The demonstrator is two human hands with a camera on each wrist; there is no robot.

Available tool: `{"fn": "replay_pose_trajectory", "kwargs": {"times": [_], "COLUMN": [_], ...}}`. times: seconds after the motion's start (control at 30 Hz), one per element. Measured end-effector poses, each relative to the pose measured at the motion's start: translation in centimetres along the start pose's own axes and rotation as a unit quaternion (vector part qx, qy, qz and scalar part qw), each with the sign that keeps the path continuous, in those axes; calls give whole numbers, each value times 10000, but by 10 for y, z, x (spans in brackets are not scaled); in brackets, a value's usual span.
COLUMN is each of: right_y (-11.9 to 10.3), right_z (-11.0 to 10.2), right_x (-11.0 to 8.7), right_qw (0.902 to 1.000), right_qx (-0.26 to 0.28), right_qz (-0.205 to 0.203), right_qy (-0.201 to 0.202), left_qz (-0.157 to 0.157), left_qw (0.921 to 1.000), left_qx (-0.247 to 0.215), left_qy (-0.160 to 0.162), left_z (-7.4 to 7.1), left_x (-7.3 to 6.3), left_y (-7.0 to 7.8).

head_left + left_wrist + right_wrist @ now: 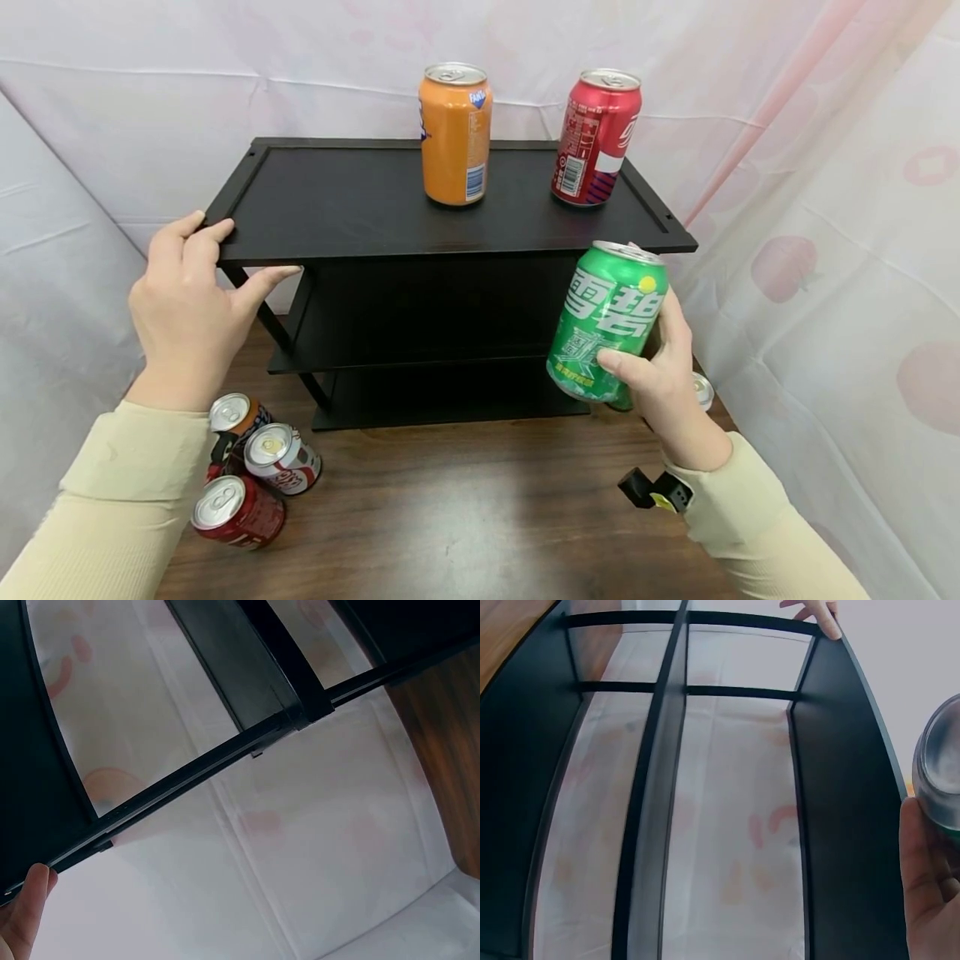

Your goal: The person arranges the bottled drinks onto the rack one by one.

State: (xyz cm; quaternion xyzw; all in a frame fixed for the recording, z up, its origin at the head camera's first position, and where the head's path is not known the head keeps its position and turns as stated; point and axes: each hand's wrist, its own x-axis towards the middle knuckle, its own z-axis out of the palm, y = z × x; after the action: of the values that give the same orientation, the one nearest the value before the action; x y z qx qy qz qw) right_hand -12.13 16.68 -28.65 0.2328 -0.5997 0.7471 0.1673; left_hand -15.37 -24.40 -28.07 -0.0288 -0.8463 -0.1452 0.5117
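Note:
My right hand [660,375] grips a green soda can [607,321], thumb across its front, and holds it tilted in front of the right end of the black three-tier shelf [337,200]. In the right wrist view the can's silver end [941,761] shows at the right edge. With my left hand [191,283] I hold the front left corner of the top board, fingertips over it and thumb below. An orange soda can [453,137] stands upright on the top board, left of a red soda can [596,137].
On the wooden table [450,500], several cans stand by the shelf's left side, among them a silver can [281,458] and a dark red can [240,512]. Another can top [702,390] shows behind my right wrist. A pale curtain [840,250] surrounds the shelf.

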Motion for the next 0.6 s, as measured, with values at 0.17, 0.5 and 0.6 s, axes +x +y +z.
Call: {"fn": "replay_pose_trajectory", "kwargs": {"times": [0.17,0.5,0.6], "right_y": [0,-4,-5], "right_z": [6,18,23], "right_x": [9,27,32], "right_qw": [9993,9969,9965], "right_qx": [351,523,553], "right_qz": [127,-23,-57], "right_qy": [-56,-590,-622], "left_qz": [-1,18,16], "left_qw": [10000,10000,10000], "left_qx": [10,37,28], "left_qy": [2,41,46], "left_z": [0,1,1], "left_x": [0,0,0], "left_y": [0,-1,-1]}}
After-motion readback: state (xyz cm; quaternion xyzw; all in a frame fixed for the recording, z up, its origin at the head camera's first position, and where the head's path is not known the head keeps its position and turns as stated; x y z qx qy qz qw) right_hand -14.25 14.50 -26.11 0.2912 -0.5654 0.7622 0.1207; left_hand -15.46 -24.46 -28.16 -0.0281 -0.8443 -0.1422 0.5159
